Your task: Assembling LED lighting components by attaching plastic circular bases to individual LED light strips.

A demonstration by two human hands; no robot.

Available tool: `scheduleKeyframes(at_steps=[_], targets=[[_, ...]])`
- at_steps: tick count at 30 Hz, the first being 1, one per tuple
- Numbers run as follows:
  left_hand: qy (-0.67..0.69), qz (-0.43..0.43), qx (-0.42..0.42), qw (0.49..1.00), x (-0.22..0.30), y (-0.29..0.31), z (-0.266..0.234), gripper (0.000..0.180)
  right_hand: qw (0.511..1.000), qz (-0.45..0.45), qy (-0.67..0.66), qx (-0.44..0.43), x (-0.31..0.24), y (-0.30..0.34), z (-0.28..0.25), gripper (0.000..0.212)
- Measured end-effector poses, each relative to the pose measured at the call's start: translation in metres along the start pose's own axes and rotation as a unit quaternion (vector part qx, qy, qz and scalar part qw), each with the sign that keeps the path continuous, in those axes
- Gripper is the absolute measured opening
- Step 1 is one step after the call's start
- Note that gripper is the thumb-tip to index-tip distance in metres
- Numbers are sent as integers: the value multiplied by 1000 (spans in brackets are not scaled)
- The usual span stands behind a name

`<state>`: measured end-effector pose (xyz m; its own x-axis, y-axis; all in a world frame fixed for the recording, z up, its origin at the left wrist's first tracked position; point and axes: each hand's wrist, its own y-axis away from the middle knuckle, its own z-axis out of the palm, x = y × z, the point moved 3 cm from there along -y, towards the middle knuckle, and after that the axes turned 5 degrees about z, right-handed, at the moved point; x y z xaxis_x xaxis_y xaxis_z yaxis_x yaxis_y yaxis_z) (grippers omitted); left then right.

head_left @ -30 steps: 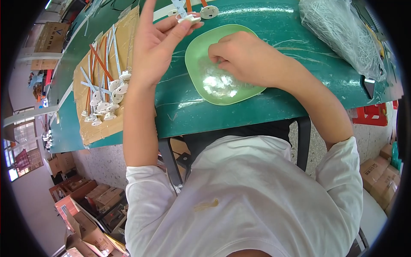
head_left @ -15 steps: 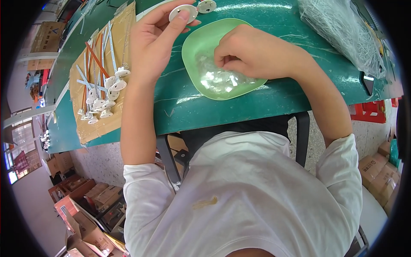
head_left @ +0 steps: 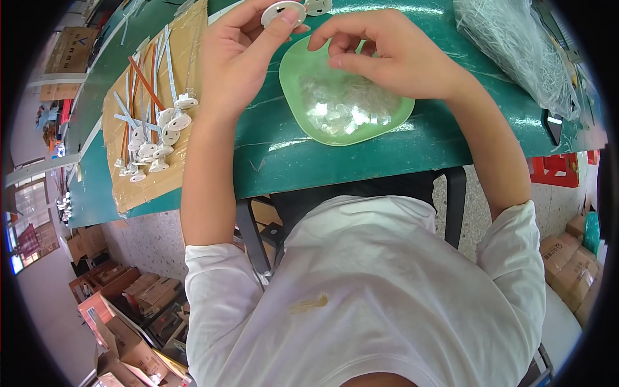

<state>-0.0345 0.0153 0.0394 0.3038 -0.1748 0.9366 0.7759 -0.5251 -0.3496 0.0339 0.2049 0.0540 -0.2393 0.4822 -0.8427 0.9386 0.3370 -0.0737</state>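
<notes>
My left hand is raised at the table's far side, its thumb and fingers closed on a white round disc with small holes. A second white disc shows just beyond it, cut by the upper edge. A light green bowl stands on the table, holding a pile of small clear shiny pieces. Over the bowl's far part is my right hand, its fingers curled and thumb bent toward them. Whatever lies between those fingertips is too small to make out.
On the left, a flat cardboard sheet carries several white round-based parts with white and orange-brown strips. A clear bag of thin white pieces lies at the right on the green table. Cardboard boxes stand on the floor.
My right hand has lifted out of the clear pieces and moved toward the bowl's far rim, its index finger reaching out. My left hand has shifted slightly right, still gripping the disc.
</notes>
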Motion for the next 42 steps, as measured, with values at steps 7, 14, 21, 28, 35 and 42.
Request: scheduleKeyframes(at_steps=[7, 14, 21, 28, 35, 42], targets=[[-9, -11, -8, 1000, 1, 1, 2, 24, 1000, -22, 19, 4, 11, -1, 2, 19], [-26, 7, -17, 1000, 0, 4, 2, 30, 960, -236, -34, 148, 1, -1, 2, 14], [32, 1, -13, 999, 5, 7, 12, 45, 971, -56, -135, 187, 4, 2, 5, 13], [-125, 112, -37, 985, -8, 2, -3, 27, 968, -118, -52, 213, -4, 7, -1, 12], [-138, 77, -59, 986, -9, 3, -2, 23, 967, -141, -1, 212, -2, 7, -2, 11], [-97, 117, 0, 988, -9, -4, -13, 24, 954, -198, 90, 207, -2, 8, 3, 10]])
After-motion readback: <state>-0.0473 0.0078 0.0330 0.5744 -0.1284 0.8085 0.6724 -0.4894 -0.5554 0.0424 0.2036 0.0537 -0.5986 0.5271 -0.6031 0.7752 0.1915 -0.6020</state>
